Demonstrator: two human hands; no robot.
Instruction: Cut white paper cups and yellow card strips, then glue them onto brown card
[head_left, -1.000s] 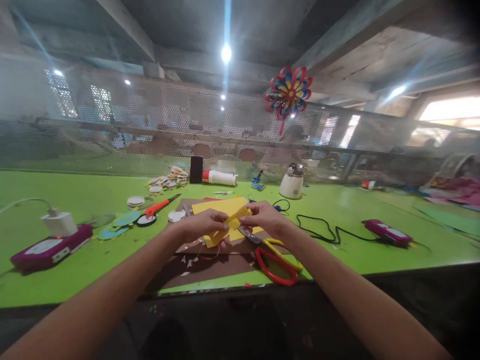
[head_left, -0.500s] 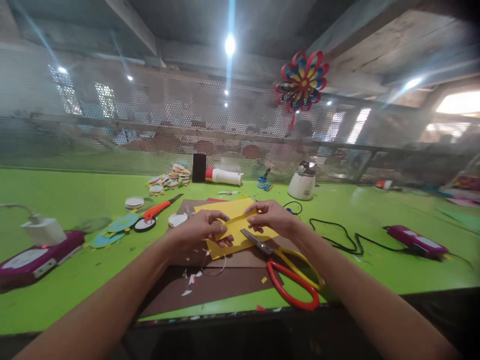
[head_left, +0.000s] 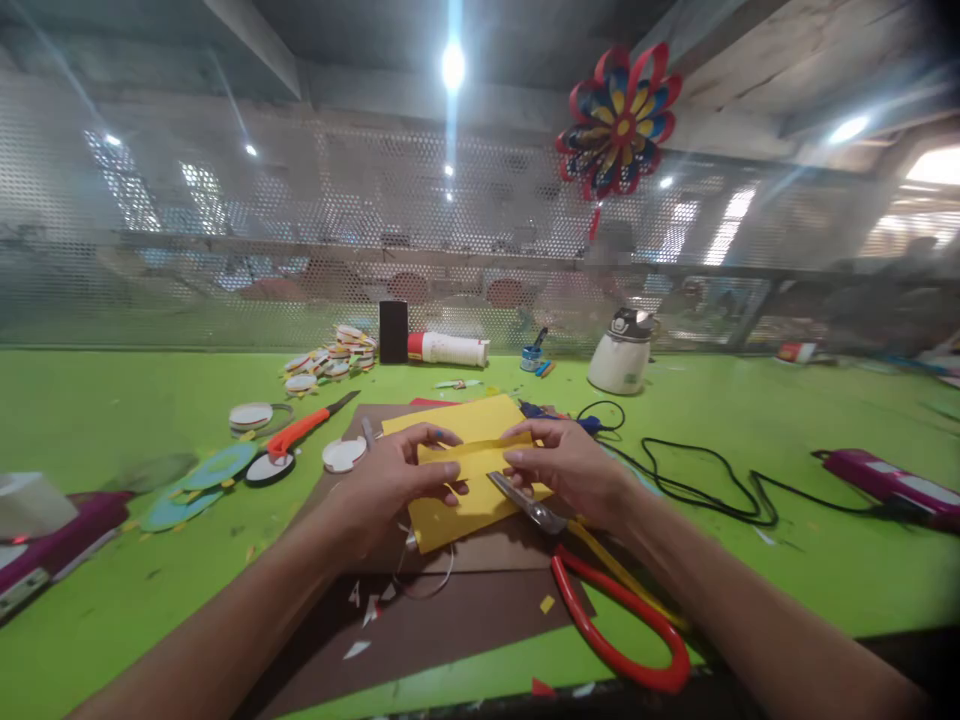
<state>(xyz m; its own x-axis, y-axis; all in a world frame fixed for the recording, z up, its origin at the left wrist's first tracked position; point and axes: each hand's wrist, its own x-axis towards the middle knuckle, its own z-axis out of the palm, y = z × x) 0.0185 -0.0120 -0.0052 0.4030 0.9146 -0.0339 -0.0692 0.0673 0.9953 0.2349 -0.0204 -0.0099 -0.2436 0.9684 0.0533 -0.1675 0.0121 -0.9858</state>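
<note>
A narrow piece of yellow paper (head_left: pixel 480 457) stretches between my two hands, slightly curved along its upper edge. Its left end is pinched by my left hand (head_left: pixel 401 475), thumb in front. My right hand (head_left: pixel 574 465) grips the other end between thumb and fingers. Beneath it lies a larger yellow sheet (head_left: pixel 442 525) on brown card (head_left: pixel 420 625). Scissors (head_left: pixel 536 512) with one red and one yellow handle rest below my right hand, blades pointing up-left onto the yellow sheet. A thin pale ring (head_left: pixel 425 592) and paper scraps (head_left: pixel 371 610) lie below my left hand.
Orange-handled scissors (head_left: pixel 307 425), blue paper discs (head_left: pixel 221 467) and a white disc (head_left: pixel 343 455) lie left. White discs (head_left: pixel 349 345), a dark upright block (head_left: pixel 393 332) and a white bottle (head_left: pixel 621 355) stand behind. Right are a black cord (head_left: pixel 697 480) and purple power strip (head_left: pixel 892 480).
The yellow piece is now held flatter, with my left thumb brought over its front. The whole view has shifted a little closer; the scissors lie in the same place on the sheet.
</note>
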